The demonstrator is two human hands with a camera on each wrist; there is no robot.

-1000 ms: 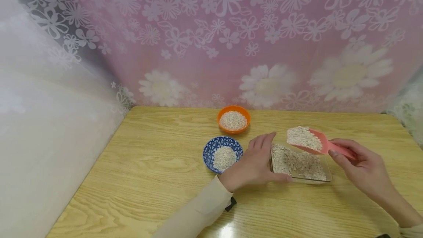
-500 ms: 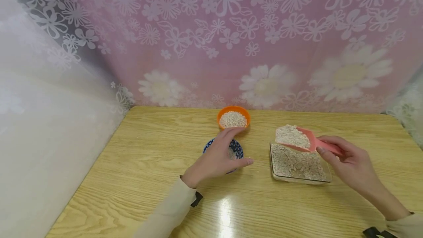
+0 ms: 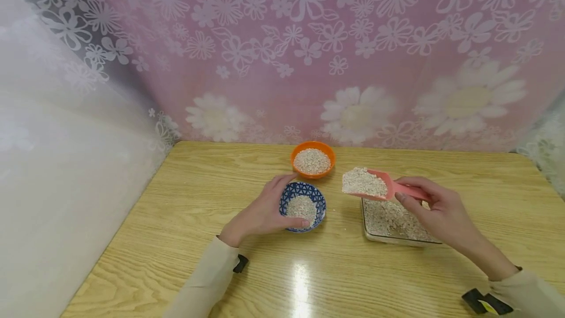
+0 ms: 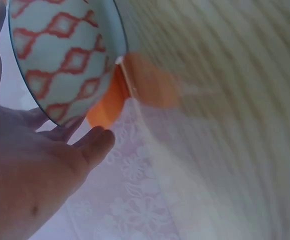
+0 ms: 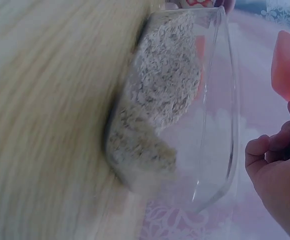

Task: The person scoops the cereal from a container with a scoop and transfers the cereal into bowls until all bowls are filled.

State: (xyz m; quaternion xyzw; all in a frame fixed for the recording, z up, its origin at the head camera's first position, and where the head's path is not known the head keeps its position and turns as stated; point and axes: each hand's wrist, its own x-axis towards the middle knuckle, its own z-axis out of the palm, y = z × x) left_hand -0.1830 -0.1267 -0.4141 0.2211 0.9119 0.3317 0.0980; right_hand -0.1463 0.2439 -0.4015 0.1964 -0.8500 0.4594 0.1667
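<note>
My right hand point(image 3: 446, 215) holds a pink scoop point(image 3: 390, 185) by its handle. Rolled oats point(image 3: 362, 183) are heaped in the scoop, which hangs above the left part of a clear glass dish point(image 3: 399, 241) that also contains oats. A blue-and-white patterned bowl point(image 3: 315, 195) stands left of the dish with some oats in it. Around that bowl's left side my left hand point(image 3: 260, 212) is spread, thumb over the near rim and fingers at the far side. From the left wrist, the bowl's outside point(image 4: 70, 55) shows a red diamond pattern, with fingertips point(image 4: 102, 142) beside it.
Just behind the patterned bowl is an orange bowl point(image 3: 313, 176) of oats. A few flakes lie on the wooden table point(image 3: 176, 210) between bowl and dish. A pink flowered curtain point(image 3: 265, 72) hangs behind the table's far edge.
My left hand has left the glass dish and moved left to the patterned bowl. The loaded scoop in my right hand has travelled left over the dish.
</note>
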